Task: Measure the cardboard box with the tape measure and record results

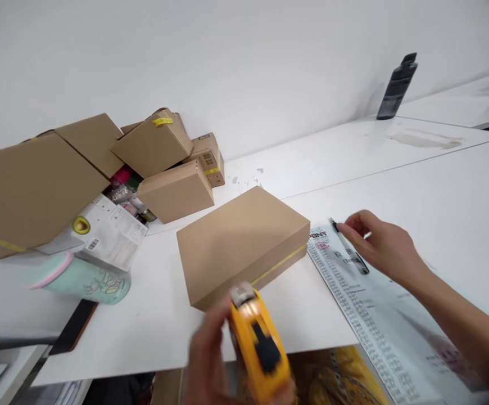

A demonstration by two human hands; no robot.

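My left hand (211,354), blurred at the bottom centre, is wrapped round a yellow tape measure (263,346) with a black panel and a metal end. The tape measure is just in front of a closed brown cardboard box (244,242) with yellow tape along its side. To the right, my right hand (375,242) has its fingers curled and its fingertips at the pointed end of a pen (356,256). Below the pen lies a pale printed sheet (366,320) with rows of small text.
Several cardboard boxes (175,191) are piled at the left against the wall. In front of them are a white printed package (112,233) and a mint-green cup (96,281) lying tilted. A dark bottle (397,87) stands at the back right of the white table (442,197).
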